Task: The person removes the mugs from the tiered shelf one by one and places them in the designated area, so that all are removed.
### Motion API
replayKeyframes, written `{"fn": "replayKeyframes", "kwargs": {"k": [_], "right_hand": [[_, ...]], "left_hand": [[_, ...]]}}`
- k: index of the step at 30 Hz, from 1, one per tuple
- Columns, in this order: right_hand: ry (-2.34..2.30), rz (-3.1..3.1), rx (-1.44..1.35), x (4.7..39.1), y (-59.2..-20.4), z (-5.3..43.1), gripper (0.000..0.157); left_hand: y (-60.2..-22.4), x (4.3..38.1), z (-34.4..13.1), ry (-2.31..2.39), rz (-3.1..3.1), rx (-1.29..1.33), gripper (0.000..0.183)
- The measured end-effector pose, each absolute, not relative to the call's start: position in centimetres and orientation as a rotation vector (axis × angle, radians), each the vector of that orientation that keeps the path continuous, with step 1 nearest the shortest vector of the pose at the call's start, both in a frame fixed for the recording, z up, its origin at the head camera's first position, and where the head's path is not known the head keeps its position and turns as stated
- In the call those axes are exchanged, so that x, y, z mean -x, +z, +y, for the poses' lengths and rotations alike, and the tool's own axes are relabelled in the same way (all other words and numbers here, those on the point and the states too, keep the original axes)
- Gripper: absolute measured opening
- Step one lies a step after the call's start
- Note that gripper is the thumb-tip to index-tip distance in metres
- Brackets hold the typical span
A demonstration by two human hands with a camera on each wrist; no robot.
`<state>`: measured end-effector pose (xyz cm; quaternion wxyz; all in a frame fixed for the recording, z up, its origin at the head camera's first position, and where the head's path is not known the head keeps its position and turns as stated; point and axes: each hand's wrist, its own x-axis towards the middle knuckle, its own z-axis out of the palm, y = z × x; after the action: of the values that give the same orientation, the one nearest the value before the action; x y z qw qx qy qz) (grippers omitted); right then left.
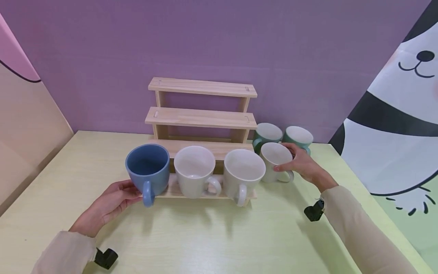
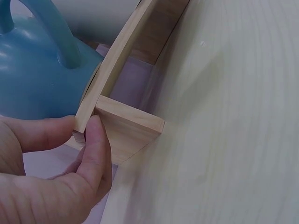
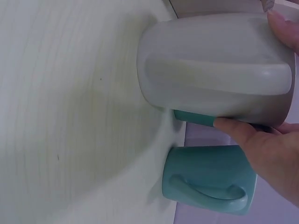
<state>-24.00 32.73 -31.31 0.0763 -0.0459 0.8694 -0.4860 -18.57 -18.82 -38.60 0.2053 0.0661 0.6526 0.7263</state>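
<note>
Left hand (image 1: pixel 108 204) pinches wooden rack's (image 1: pixel 202 117) lowest shelf (image 1: pixel 173 189), apparently steadying it. Right hand (image 1: pixel 304 166) grips white mug (image 1: pixel 270 163), just right of rack. Likely mid-transfer; next move calls for clearing nearest green mug (image 1: pixel 268 133).

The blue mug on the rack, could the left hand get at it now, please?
Probably yes: the left hand is beside the blue mug, nothing visible between them, though its fingers would first need to release the wooden rack.

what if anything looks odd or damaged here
Nothing looks spilled or damaged. One mild oddity: on the wooden rack, the middle white mug has its handle angled rightward, while the blue mug and right-end white mug have theirs facing front.
</note>
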Motion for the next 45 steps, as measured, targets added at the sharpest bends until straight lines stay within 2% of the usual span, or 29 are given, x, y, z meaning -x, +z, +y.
{"fn": "replayKeyframes", "kwargs": {"k": [17, 26, 36, 45], "right_hand": [[-1.295, 2.623, 0.182, 23.9, -30.6, 32.7, 0.093], [-1.359, 2.555, 0.220, 23.9, -29.2, 33.1, 0.098], [-1.367, 2.551, 0.249, 23.3, -26.8, 33.3, 0.092], [-1.344, 2.530, 0.381, 22.5, -24.7, 31.5, 0.085]], "left_hand": [[-38.4, 18.4, -18.8, 2.023, 1.817, -0.162, 0.044], [-38.4, 18.5, -18.8, 2.019, 1.822, -0.153, 0.044], [-38.4, 18.6, -18.8, 2.029, 1.806, -0.175, 0.041], [-38.4, 18.6, -18.8, 2.022, 1.808, -0.180, 0.043]]}}
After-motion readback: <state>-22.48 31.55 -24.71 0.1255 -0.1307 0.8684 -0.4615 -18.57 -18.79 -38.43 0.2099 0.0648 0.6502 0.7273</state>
